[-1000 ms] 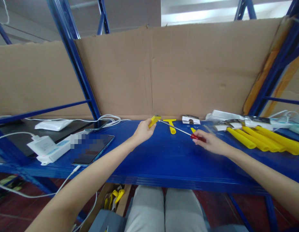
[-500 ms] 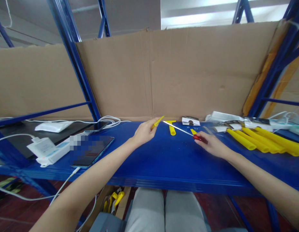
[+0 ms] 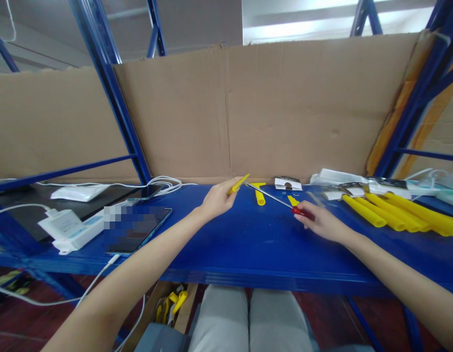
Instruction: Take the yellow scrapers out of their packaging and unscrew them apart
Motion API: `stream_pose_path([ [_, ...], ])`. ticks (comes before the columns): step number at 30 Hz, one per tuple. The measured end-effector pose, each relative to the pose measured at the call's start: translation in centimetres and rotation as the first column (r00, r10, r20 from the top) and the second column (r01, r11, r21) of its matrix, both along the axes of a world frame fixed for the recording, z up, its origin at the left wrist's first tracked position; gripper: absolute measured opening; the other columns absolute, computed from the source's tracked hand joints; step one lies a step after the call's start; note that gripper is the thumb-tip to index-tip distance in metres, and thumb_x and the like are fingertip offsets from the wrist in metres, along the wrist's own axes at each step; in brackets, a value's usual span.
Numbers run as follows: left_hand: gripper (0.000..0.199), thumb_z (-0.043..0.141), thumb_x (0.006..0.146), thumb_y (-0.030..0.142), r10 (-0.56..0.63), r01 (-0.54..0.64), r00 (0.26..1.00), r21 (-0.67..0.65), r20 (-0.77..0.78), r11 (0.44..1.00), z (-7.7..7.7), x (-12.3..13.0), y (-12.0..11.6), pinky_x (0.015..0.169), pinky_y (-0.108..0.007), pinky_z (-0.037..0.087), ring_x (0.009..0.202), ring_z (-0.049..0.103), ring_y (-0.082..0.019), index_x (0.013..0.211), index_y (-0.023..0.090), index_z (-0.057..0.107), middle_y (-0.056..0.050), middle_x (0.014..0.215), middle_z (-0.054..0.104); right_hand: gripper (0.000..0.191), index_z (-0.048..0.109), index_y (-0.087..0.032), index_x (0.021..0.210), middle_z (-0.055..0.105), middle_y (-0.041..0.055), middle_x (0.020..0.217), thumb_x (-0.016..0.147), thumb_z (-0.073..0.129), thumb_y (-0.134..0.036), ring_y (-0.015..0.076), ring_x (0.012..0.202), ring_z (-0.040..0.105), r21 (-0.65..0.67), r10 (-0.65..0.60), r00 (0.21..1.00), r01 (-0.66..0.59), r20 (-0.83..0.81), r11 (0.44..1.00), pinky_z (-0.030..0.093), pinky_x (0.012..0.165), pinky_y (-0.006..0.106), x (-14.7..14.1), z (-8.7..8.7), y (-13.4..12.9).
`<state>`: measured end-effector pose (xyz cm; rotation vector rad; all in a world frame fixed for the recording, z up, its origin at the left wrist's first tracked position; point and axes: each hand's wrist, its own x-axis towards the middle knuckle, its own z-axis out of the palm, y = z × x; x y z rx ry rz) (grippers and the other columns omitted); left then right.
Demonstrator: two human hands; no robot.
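My left hand (image 3: 219, 198) is closed around a flat yellow plastic piece (image 3: 239, 184), whose pointed end sticks out above the fingers. In my right hand (image 3: 319, 220) is a screwdriver with a red handle (image 3: 301, 213). Its long metal shaft (image 3: 269, 194) points left, and the tip meets or nearly meets the yellow piece. Behind the shaft, a yellow T-shaped part with a tube (image 3: 260, 196) lies on the blue shelf (image 3: 244, 244). A small yellow piece (image 3: 292, 200) rests just beyond the screwdriver handle.
Several yellow tubes (image 3: 395, 215) lie at the right, with white packets behind them. A small white box (image 3: 288, 183) stands near the cardboard wall (image 3: 285, 107). At the left are a phone (image 3: 141, 230), a power strip (image 3: 77, 232) and cables. Below sits a carton (image 3: 187, 303) of yellow parts.
The fingers of my right hand have shifted on the screwdriver handle. My left hand keeps its hold on the yellow piece, almost in place.
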<state>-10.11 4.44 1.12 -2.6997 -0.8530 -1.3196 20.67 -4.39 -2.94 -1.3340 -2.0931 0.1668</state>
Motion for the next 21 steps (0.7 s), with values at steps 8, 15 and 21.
stream_pose_path([
  [8,0.043,0.047,0.084,0.016,0.042,-0.042,0.999,0.01,-0.028,0.999,-0.26,-0.2,0.22,0.099,-0.032,0.048,0.113,0.063,-0.02,0.125,0.018,0.059,-0.008,0.123,0.066,0.026,0.052,-0.022,0.09,0.067,0.0084,0.083,0.089,0.041,-0.045,0.0228,0.072,0.064,-0.017,-0.045,0.998,0.046,0.048,0.999,0.05,0.068,0.037,-0.38,-0.01,-0.27],
  [15,0.041,0.046,0.087,0.022,0.019,-0.02,1.0,0.021,0.019,1.0,-0.26,-0.28,0.19,0.096,-0.033,0.049,0.111,0.064,-0.021,0.125,0.014,0.059,-0.011,0.122,0.066,0.032,0.054,-0.022,0.086,0.065,0.0101,0.082,0.092,0.032,-0.044,0.0233,0.075,0.063,-0.002,-0.051,0.995,0.051,0.086,0.999,0.049,0.069,0.037,-0.65,-0.03,-0.21],
  [21,0.039,0.048,0.087,0.025,0.005,-0.005,0.995,0.002,0.1,1.0,-0.26,0.35,-0.17,0.09,-0.03,0.052,0.101,0.067,-0.02,0.121,0.014,0.062,-0.009,0.115,0.07,0.025,0.05,-0.023,0.082,0.062,0.0042,0.069,0.089,0.041,-0.046,0.0199,0.064,0.061,0.05,-0.045,0.999,0.045,0.003,0.998,0.047,0.06,0.032,-0.53,-0.59,-0.03],
])
